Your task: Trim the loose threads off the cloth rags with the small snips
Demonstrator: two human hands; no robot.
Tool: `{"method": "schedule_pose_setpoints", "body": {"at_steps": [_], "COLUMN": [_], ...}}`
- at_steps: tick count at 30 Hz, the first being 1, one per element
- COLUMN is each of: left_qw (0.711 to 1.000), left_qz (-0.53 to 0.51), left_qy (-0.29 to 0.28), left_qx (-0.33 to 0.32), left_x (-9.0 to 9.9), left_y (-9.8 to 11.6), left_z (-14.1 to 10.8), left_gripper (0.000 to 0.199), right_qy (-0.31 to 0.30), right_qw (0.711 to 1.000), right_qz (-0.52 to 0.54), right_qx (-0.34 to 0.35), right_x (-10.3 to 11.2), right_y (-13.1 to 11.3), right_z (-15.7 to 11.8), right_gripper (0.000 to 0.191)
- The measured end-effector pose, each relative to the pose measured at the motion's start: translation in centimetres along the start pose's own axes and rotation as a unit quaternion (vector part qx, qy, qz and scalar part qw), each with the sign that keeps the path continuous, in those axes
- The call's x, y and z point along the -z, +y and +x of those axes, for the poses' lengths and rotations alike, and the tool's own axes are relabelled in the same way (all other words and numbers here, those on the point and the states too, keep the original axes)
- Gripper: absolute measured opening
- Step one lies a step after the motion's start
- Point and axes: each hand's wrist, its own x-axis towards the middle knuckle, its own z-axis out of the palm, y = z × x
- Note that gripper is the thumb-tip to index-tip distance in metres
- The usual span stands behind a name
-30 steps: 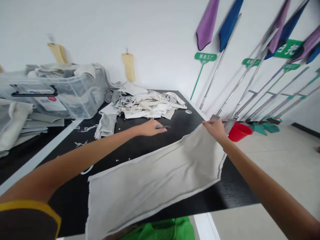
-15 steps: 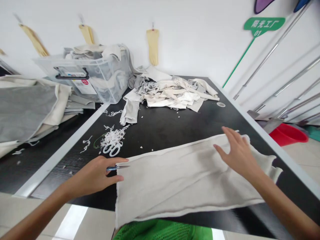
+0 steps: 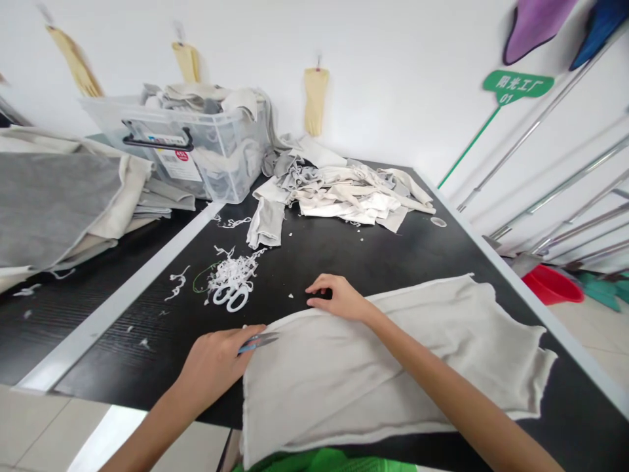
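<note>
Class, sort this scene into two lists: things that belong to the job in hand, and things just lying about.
Seem to belong:
wide off-white cloth, by the right hand
small blue-handled snips, in the left hand

Seem just lying about:
white loop-handled scissors, beside thread scraps
pale round ring, on the black table
red plastic bucket

Left hand (image 3: 216,360) lying low, back turned up, fingers (image 3: 249,333) closing together and pointing rightward. Left forearm (image 3: 152,423) bare, slanting up from the lower edge. Right hand (image 3: 341,299) sitting farther forward, fingers (image 3: 319,283) bending loosely, thumb (image 3: 318,303) extending beneath them, gap showing between. Right forearm (image 3: 442,387) bare, running long and diagonal from lower right, crossing inward. Hands staying apart, both wrists looking nearly straight.
</note>
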Motion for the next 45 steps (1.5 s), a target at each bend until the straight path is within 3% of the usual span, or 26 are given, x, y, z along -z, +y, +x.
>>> {"method": "schedule_pose_setpoints", "body": {"at_steps": [3, 9, 11, 18, 24, 29, 33, 35, 38, 45], "left_qw": [0.999, 0.995, 0.992, 0.994, 0.996, 0.994, 0.995, 0.996, 0.997, 0.997], "left_qz": [-0.013, -0.020, -0.022, -0.027, -0.035, -0.030, -0.022, -0.023, -0.030, -0.026], "left_qy": [0.030, 0.088, 0.107, 0.098, 0.077, 0.097, 0.087, 0.077, 0.069, 0.069], "left_qx": [-0.010, -0.039, -0.056, -0.046, -0.030, -0.041, -0.033, -0.029, -0.028, -0.026], "left_x": [-0.8, -1.2, -1.0, -0.6, -0.7, -0.6, -0.5, -0.5, -0.4, -0.6], "left_y": [-0.4, -0.2, -0.1, 0.1, 0.1, 0.1, 0.1, 0.1, 0.2, 0.0], "left_z": [-0.7, -1.1, -0.9, -0.7, -0.8, -0.8, -0.9, -0.9, -0.8, -0.9], "left_gripper": [0.032, 0.030, 0.030, 0.027, 0.025, 0.026, 0.025, 0.026, 0.027, 0.028], "right_qy": [-0.047, -0.010, -0.003, -0.016, -0.040, -0.041, -0.008, 0.031, 0.064, 0.101], "right_qw": [0.998, 0.999, 0.999, 0.998, 0.996, 0.993, 0.993, 0.982, 0.977, 0.981], "right_qz": [0.020, 0.028, 0.024, -0.025, -0.020, -0.025, 0.108, 0.185, 0.203, 0.149], "right_qx": [0.026, 0.021, 0.033, 0.053, 0.075, 0.111, 0.049, 0.012, -0.008, -0.065], "right_x": [-0.1, -0.5, -0.6, -1.5, -2.9, -5.9, -7.3, -6.5, -3.9, 0.3], "right_y": [0.5, 1.0, 1.0, 0.3, -0.5, -1.6, -2.8, -3.4, -4.0, -2.7], "right_z": [0.5, 0.0, -0.2, 0.6, 3.3, 6.9, 11.2, 12.5, 12.0, 4.4], "right_gripper": [0.022, 0.005, 0.010, 0.013, 0.013, 0.013, 0.017, 0.024, 0.023, 0.025]}}
